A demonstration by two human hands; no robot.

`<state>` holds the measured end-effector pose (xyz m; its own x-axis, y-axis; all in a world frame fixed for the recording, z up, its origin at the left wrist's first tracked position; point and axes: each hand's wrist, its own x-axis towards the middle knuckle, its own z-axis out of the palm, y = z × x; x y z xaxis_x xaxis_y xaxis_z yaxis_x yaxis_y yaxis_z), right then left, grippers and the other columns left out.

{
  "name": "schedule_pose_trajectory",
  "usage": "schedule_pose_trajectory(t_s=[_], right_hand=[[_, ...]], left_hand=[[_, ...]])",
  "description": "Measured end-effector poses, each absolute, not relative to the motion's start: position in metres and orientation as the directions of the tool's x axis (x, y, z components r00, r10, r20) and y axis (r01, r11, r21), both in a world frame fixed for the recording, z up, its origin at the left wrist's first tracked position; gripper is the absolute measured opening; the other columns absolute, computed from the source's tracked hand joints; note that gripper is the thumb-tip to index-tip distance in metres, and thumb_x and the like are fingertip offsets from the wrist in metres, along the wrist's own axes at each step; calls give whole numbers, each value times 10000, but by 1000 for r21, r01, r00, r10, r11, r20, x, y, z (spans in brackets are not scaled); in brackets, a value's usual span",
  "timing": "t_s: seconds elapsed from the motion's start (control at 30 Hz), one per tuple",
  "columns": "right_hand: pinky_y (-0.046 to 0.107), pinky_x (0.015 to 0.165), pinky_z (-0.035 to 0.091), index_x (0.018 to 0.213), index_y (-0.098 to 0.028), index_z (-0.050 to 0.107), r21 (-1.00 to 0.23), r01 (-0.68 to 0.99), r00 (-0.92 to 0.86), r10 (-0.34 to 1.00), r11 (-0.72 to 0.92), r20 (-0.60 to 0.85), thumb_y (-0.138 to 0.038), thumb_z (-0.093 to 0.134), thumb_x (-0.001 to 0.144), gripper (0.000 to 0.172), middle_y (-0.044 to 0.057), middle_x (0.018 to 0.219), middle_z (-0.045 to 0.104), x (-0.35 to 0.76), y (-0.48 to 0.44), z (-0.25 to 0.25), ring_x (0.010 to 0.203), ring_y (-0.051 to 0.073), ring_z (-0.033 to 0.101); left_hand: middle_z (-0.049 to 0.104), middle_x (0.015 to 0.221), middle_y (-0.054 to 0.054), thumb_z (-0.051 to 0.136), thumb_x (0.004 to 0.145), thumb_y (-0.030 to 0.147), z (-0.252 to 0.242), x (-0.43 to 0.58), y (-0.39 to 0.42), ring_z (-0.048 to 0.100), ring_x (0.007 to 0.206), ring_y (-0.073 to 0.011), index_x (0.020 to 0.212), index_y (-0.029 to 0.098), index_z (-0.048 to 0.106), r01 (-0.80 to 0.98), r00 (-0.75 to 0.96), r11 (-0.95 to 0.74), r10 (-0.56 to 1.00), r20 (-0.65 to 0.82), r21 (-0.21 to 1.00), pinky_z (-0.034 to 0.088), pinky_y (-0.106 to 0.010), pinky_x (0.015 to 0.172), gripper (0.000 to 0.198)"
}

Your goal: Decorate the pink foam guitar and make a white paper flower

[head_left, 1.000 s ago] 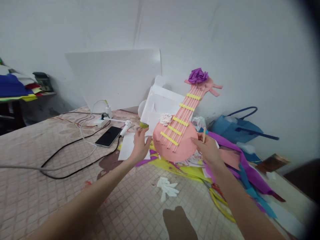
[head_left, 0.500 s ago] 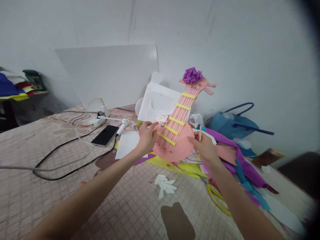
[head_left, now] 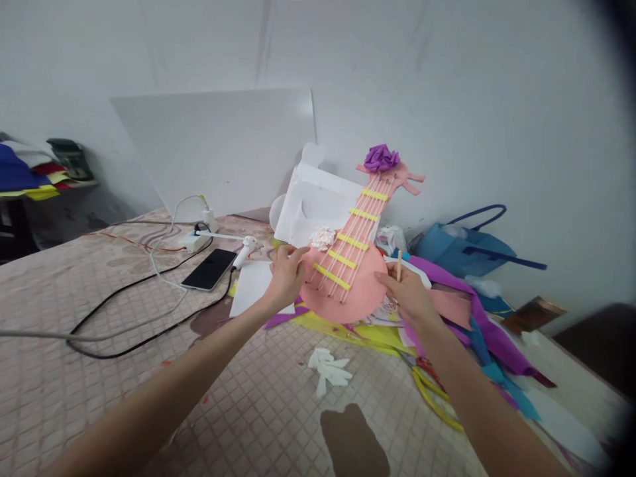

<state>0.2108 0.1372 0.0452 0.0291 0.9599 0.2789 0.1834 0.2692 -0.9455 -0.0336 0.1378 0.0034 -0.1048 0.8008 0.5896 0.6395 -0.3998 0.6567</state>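
Observation:
A pink paper guitar (head_left: 342, 301) with white strings and yellow cross strips is held up above the table, its neck leaning to the upper right. A purple paper flower (head_left: 381, 158) sits on its head, and a white one (head_left: 322, 238) at the upper left of the body. My left hand (head_left: 288, 271) pinches the body's left edge. On the opposite edge, my right hand (head_left: 405, 288) grips with thumb and fingers; a thin wooden stick (head_left: 399, 265) stands up from behind these fingers.
Left of the guitar lie a white glue gun (head_left: 244, 252), a phone (head_left: 209, 269) and a power strip (head_left: 193, 241) with loose cables. Yellow-handled scissors (head_left: 432, 397), white paper scraps (head_left: 328, 371) and purple strips (head_left: 489, 331) lie nearer. A blue bag (head_left: 457, 248) rests at right.
The guitar's head has dipped slightly and tilted back, showing its face more. My left hand has shifted a little left along with the body's edge.

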Motion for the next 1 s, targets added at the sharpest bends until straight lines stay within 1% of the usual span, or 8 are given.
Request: schedule_pose_trajectory(t_s=[0.2,0.47,0.67,0.7,0.77,0.83,0.9,1.0], right_hand=[[203,361,139,762,-181,513,-960,171,-53,975,223,217,-393,700,598,326,-102,465,375,212,150,43,361,30,225],[181,346,147,742,-198,483,-955,218,-65,979,204,194,-413,718,581,357,-116,441,334,201,207,37,355,34,238],[160,342,184,790,-174,512,-946,281,-90,986,160,140,-354,679,702,261,-110,471,363,180,252,29,361,29,267],[158,350,224,819,-164,528,-943,297,-97,988,147,123,-336,660,740,231,-99,498,398,176,258,28,372,32,301],[181,428,381,922,-142,557,-936,333,-107,991,117,86,-316,599,822,206,-43,647,531,167,268,27,475,57,457],[279,622,511,1055,-137,555,-927,365,-112,992,87,49,-318,544,874,256,35,920,605,158,276,27,723,120,589],[377,778,514,1144,-149,532,-919,390,-117,993,60,15,-325,524,889,310,76,1118,571,150,283,26,930,179,591],[408,819,501,1171,-156,522,-910,414,-116,993,28,-22,-326,531,884,333,84,1165,554,140,293,24,985,199,577]], left_hand=[[509,1090,-87,425,822,167,-16,-51,143,436,1109,-243,1075,220,583,564,-162,-370,827,538,738,343,-444,964,304],[577,1007,-86,449,804,196,-57,-83,162,520,1009,-217,1007,174,590,460,-268,-264,869,416,848,391,-395,931,249],[606,924,-87,490,780,232,-72,-88,164,554,926,-228,974,150,610,397,-290,-220,891,349,891,435,-396,850,242],[609,919,-89,495,777,236,-73,-88,163,559,915,-230,976,145,609,383,-295,-211,895,335,899,438,-399,841,246],[614,919,-93,508,769,237,-73,-88,162,567,907,-231,982,139,604,354,-306,-190,902,306,916,438,-404,842,253],[616,935,-93,522,759,232,-71,-87,161,571,920,-228,982,142,597,319,-314,-171,909,274,932,433,-401,859,252],[614,976,-95,541,742,223,-70,-86,159,574,939,-223,975,149,591,283,-314,-151,918,240,947,431,-394,873,250],[594,1075,-97,563,718,219,-68,-84,155,578,964,-215,994,163,568,223,-293,-126,937,190,967,444,-376,860,281]])
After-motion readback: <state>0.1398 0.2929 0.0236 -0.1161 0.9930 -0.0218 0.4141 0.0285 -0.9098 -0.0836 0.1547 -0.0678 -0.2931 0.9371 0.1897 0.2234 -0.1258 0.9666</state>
